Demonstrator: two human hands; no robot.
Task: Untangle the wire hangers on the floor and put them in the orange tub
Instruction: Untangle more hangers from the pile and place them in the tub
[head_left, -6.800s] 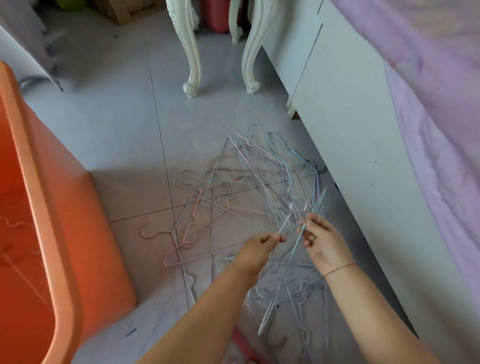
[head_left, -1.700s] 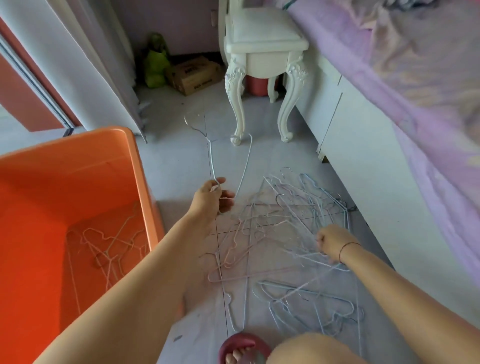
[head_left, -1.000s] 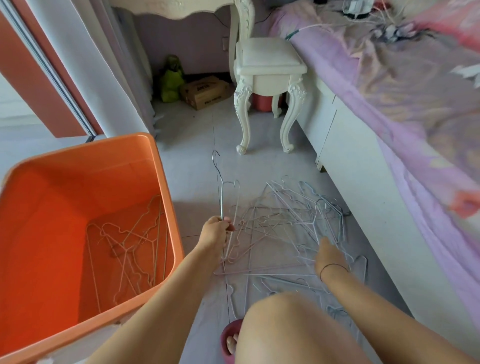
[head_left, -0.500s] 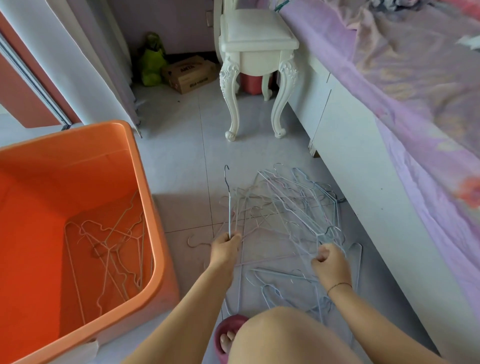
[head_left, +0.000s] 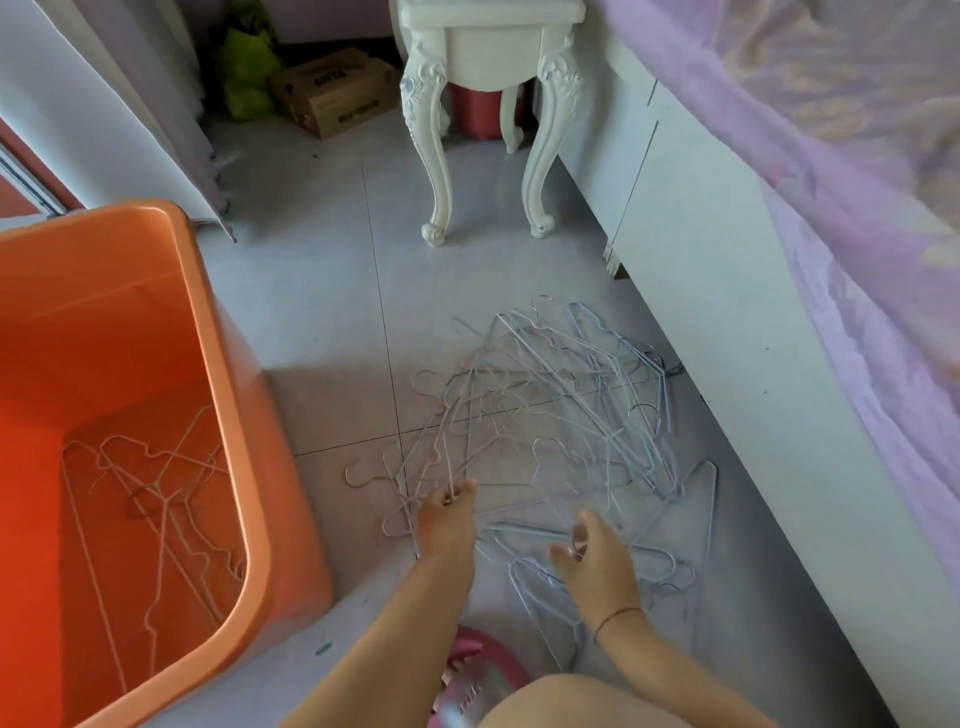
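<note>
A tangled heap of thin wire hangers (head_left: 561, 415), pale blue and pink, lies on the tiled floor beside the bed base. My left hand (head_left: 448, 525) is low at the heap's near left edge, fingers pinched on a wire hanger (head_left: 445, 447) whose wire rises away from the hand. My right hand (head_left: 592, 558) hovers over the heap's near side with fingers curled and apart, gripping nothing that I can see. The orange tub (head_left: 228, 374) stands to the left with several hangers (head_left: 156, 499) lying on its bottom.
A white carved stool (head_left: 488, 130) stands beyond the heap. The white bed base (head_left: 727, 364) with a purple cover (head_left: 857, 182) runs along the right. A cardboard box (head_left: 332, 91) and a green bag (head_left: 244, 67) sit at the back. My pink slipper (head_left: 478, 670) is below.
My left hand has come down to the floor with its hanger, which now lies lower against the heap. My right hand has let go and moved nearer. The camera tilted down.
</note>
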